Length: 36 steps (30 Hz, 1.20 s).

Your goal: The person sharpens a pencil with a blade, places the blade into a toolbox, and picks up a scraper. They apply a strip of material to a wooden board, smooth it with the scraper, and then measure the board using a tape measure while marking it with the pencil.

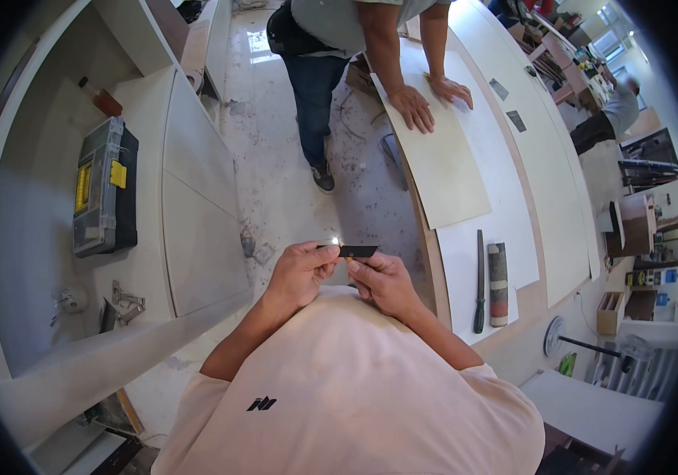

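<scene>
Your left hand (pixel 299 274): fingers curled, nearly closed, thumb and fingertips pinching the left end of a flat black piece (pixel 359 251) beside a bright glint. Your right hand (pixel 382 281): also mostly closed, pinching its lower edge, right of the left hand. Piece sits mid-frame, just above your pale shirt (pixel 347 380); long axis left to right, nearly level.

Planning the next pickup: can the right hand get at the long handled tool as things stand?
Probably yes, once freed: the right hand is busy with the dark flat piece, but the long handled tool lies to its right, with only the bench edge seen between.
</scene>
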### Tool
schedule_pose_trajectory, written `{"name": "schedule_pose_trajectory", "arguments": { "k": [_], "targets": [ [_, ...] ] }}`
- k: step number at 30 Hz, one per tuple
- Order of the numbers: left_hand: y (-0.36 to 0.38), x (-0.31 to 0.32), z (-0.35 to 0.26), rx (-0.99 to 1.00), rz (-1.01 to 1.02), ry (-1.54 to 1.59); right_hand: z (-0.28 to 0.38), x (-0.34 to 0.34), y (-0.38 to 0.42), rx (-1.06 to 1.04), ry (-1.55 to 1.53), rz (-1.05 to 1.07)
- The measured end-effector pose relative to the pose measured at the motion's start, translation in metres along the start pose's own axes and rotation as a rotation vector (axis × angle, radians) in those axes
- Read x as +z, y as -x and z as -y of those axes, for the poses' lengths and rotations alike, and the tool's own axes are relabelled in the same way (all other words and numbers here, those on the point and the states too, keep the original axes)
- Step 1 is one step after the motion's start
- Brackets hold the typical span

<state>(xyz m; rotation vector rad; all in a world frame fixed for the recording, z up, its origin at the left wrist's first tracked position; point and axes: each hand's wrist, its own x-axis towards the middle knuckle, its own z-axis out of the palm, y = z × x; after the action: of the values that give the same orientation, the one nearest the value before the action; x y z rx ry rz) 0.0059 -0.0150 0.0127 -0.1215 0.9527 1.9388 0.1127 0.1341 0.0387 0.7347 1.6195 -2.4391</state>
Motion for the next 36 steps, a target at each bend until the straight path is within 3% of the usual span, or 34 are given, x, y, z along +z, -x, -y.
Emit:
{"name": "schedule_pose_trajectory", "arguments": {
  "k": [17,20,23,29,36],
  "targets": [
    [-0.001,-0.008,0.002,0.036,0.01,-0.014,0.002,0.001,0.003,-0.008,-0.026,-0.005],
    [-0.014,-0.031,-0.018,0.131,-0.223,0.153,0.002,-0.005,0.009,-0.055,0.009,0.004],
    [-0.008,-0.042,-0.035,0.177,-0.102,0.144,0.004,-0.014,0.008,-0.044,0.019,-0.002],
    [0.0,0.006,-0.019,0.01,-0.02,-0.027,0.011,-0.003,-0.002,-0.042,-0.011,0.018],
    [-0.003,0.006,-0.01,-0.03,0.055,-0.047,0.011,-0.001,-0.003,-0.022,0.0,0.03]
  ]
}}
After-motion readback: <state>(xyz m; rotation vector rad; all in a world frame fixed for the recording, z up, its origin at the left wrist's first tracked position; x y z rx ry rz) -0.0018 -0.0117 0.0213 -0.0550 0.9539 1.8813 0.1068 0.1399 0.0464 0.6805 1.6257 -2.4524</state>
